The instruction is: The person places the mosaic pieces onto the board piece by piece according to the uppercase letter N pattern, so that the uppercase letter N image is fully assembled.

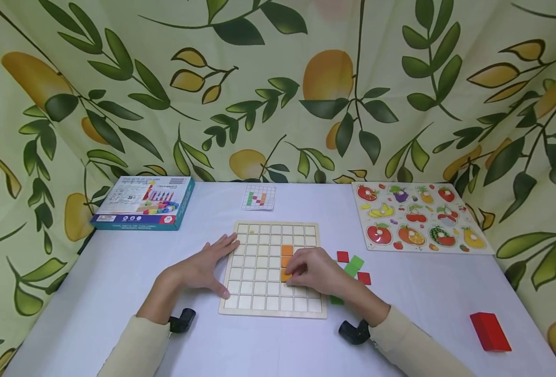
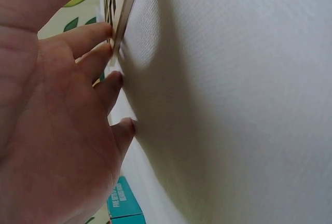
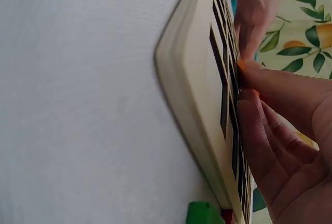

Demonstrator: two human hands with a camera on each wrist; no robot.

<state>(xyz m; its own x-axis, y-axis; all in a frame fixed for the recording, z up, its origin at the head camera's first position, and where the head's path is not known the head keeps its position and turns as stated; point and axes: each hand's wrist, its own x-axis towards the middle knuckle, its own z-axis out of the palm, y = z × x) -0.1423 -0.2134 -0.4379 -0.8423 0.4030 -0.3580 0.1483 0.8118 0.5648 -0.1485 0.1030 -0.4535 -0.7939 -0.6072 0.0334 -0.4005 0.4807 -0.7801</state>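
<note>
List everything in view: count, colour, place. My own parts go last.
Board: one, pale wood, table centre
Orange tiles: three, orange, two on the board, one pinched in line with them
Red tiles: two visible, red, right of the board
Green tiles: at least two, green, right of the board, partly hidden
Card: one, white with coloured squares, beyond the board
Box: one, teal and white, far left
Puzzle: one, white with coloured fruit, far right
Block: one, red, near right
Cloth: one, white, over the table
Curtain: patterned, pale yellow-green, behind
Wrist cameras: two, black, one per wrist
Sleeves: two, beige, on the forearms
Left grip: one, bare, at the board's left edge
Right grip: one, bare, over the board's right side
</note>
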